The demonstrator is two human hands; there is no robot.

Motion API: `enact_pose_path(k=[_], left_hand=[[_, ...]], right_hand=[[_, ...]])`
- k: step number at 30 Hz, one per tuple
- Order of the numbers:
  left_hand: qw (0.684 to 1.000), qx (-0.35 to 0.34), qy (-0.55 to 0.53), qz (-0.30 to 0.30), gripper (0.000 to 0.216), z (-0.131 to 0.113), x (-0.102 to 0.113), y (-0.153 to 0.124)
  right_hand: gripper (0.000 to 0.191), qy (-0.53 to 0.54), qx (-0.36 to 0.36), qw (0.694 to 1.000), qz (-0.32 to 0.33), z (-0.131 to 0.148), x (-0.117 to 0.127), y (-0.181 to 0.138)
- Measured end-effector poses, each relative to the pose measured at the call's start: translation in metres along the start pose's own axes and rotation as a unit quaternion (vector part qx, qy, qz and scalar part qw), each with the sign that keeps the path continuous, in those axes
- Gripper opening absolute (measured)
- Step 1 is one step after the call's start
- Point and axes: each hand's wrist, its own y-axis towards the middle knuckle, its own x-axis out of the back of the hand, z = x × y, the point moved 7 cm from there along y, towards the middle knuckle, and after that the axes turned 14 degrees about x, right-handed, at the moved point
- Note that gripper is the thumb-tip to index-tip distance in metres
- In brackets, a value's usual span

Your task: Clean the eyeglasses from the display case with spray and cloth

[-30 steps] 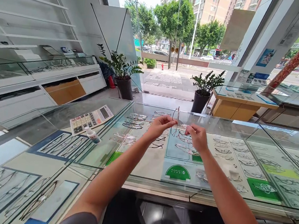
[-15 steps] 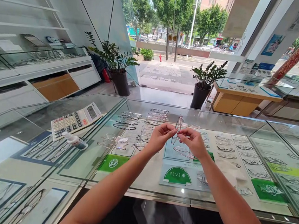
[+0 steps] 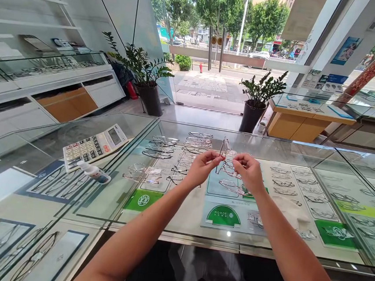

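Note:
My left hand (image 3: 202,168) pinches a pair of eyeglasses (image 3: 223,149) upright above the glass display counter (image 3: 178,232). The glasses are seen nearly edge-on. Just right of them is my right hand (image 3: 248,169), its fingers curled and thumb and forefinger close together; a small gap shows between it and the glasses. Whether anything thin is in those fingertips is hidden. Below, a pink-rimmed pair of eyeglasses (image 3: 232,187) lies beside a green cloth (image 3: 252,192), partly behind my right hand. Nearer me is a green MOHOE card (image 3: 224,215).
Rows of eyeglasses (image 3: 160,146) fill the display. A calculator (image 3: 95,147) and a small white bottle (image 3: 94,172) stand on the left counter. A crumpled pale cloth (image 3: 288,210) is at right. Potted plants (image 3: 253,113) flank the glass doors beyond.
My right hand has come away from the eyeglasses and moved slightly right. My left hand keeps hold of them. The view has tipped a little.

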Motion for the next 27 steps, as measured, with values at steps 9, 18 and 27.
enact_pose_path(k=[9,18,27], left_hand=[[0.993,0.002,0.113,-0.03,0.04,-0.004,0.008,0.002],[0.996,0.008,0.088,0.007,0.04,0.003,0.0,0.0],[0.993,0.005,0.108,0.036,0.04,0.009,-0.011,-0.004]], right_hand=[[0.021,-0.227,0.139,0.952,-0.15,0.032,0.041,0.001],[0.028,-0.225,0.165,0.958,-0.064,0.033,0.008,-0.005],[0.047,-0.205,0.091,0.974,-0.041,0.01,-0.001,-0.006]])
